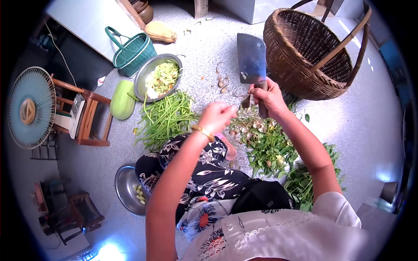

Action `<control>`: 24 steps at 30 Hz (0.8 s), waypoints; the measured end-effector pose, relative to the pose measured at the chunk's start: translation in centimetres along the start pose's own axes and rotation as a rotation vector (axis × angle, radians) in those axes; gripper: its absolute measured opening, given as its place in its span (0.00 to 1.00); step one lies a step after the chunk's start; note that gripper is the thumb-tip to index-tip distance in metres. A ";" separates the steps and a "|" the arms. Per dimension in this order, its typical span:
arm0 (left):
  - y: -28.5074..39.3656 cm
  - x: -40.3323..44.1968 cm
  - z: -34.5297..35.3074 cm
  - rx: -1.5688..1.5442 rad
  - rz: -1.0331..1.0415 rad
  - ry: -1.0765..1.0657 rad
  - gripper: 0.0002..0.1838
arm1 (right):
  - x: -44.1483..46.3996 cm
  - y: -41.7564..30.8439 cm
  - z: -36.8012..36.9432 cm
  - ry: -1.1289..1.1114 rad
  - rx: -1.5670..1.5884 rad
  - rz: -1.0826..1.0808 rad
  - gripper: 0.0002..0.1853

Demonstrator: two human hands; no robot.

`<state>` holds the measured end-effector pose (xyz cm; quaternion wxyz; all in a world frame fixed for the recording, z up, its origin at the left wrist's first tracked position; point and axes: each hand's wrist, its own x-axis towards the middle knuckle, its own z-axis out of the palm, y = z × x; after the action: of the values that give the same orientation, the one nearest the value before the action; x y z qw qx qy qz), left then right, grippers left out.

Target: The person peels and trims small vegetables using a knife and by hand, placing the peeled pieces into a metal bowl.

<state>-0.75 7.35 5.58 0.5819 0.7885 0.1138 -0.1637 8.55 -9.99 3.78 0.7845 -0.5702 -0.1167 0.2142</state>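
My right hand is wrapped round the wooden handle of a cleaver, its broad blade raised and pointing away from me. A small brownish thing shows just beside the right fingers; I cannot tell if they hold it. To the left, my left hand, with a gold bangle, is closed in a pinch. What it holds, if anything, is too small and blurred to name. Below the hands lie pale papery peelings and a heap of green leaves. Several small bulbs lie on the floor beyond.
Long green beans lie left, beside a metal bowl of cut vegetables and a pale green gourd. A steel basin holds peeled cloves. A wicker basket stands right; a green basket and fan stand left.
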 end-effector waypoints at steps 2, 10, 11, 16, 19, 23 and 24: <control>0.2 -0.3 2.5 -0.409 -0.246 -0.154 0.26 | -1.2 -2.2 0.7 -0.037 -0.018 -0.079 0.07; -1.5 0.6 6.5 -1.335 -0.190 -0.144 0.19 | -7.7 -3.4 1.5 -0.166 -0.226 -0.140 0.12; -1.6 0.5 6.6 -1.337 -0.168 -0.152 0.18 | -8.3 -2.6 1.1 -0.182 -0.241 -0.161 0.13; -2.7 0.5 6.3 -1.401 -0.026 -0.271 0.16 | -11.1 -1.0 0.2 -0.162 -0.519 -0.344 0.19; -2.8 0.2 6.3 -1.372 0.015 -0.228 0.17 | -12.1 -0.6 -0.4 -0.104 -0.655 -0.502 0.22; -2.9 0.3 6.1 -1.102 0.201 -0.141 0.16 | -12.2 -0.7 -1.6 0.097 -0.816 -0.646 0.22; -2.6 0.2 6.3 -0.999 0.242 -0.083 0.18 | -12.0 -1.1 -1.9 0.133 -0.901 -0.633 0.23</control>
<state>-2.32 2.14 1.48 0.9064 0.4145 0.0629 -0.0518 -0.96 -17.55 4.95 0.4947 -0.7988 -0.3127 -0.1397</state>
